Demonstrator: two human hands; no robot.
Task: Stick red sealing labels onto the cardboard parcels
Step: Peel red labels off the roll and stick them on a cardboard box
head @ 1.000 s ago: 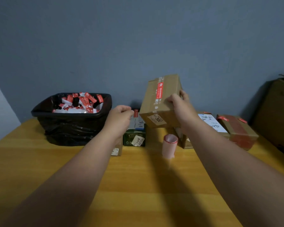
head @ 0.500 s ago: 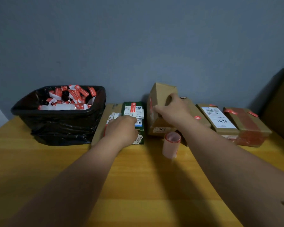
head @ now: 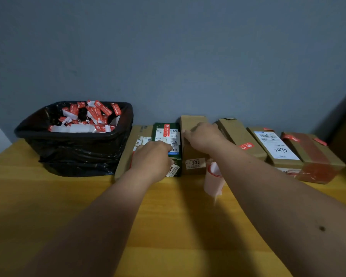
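The person's right hand (head: 203, 136) is gripping the upright brown parcel (head: 192, 148) in the row along the bench (head: 48, 196). The left hand (head: 152, 156), fingers curled, is resting on the green parcel (head: 166, 134). Several parcels are showing red labels; the label roll (head: 213, 179) is standing nearby, so more sealing probably remains.

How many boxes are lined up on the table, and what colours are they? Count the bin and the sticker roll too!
Plain brown boxes: 4
Green box: 1
Brown box wrapped in red tape: 1
Black bin: 1
Sticker roll: 1
Total: 8
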